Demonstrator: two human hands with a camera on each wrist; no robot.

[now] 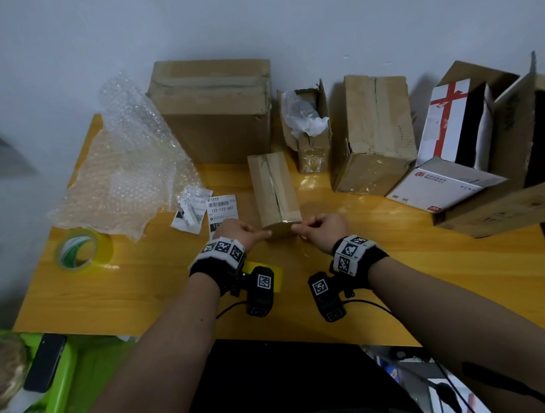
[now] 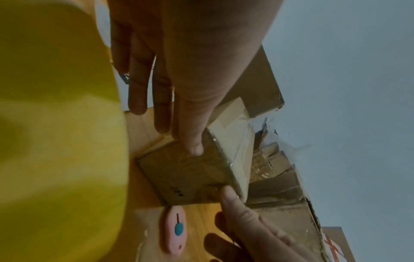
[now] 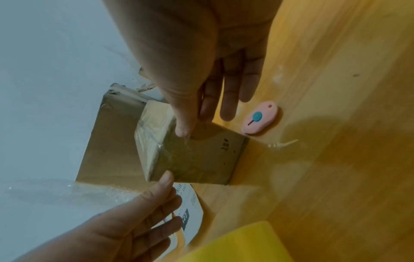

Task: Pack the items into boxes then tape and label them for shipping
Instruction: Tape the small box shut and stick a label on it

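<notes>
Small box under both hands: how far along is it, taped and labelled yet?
Taped: clear tape runs along the small box's top seam and over its near end. In hand: left hand and right hand press thumbs on that end, smoothing tape. Left: the shipping label lies beside it on the table, not yet stuck on.

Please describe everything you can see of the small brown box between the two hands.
The small box is long, narrow brown cardboard, shut, with clear tape along its top seam and over its near end. It lies flat on the wooden table, its length pointing away from the person. The left hand and right hand press thumbs on its near end.
</notes>
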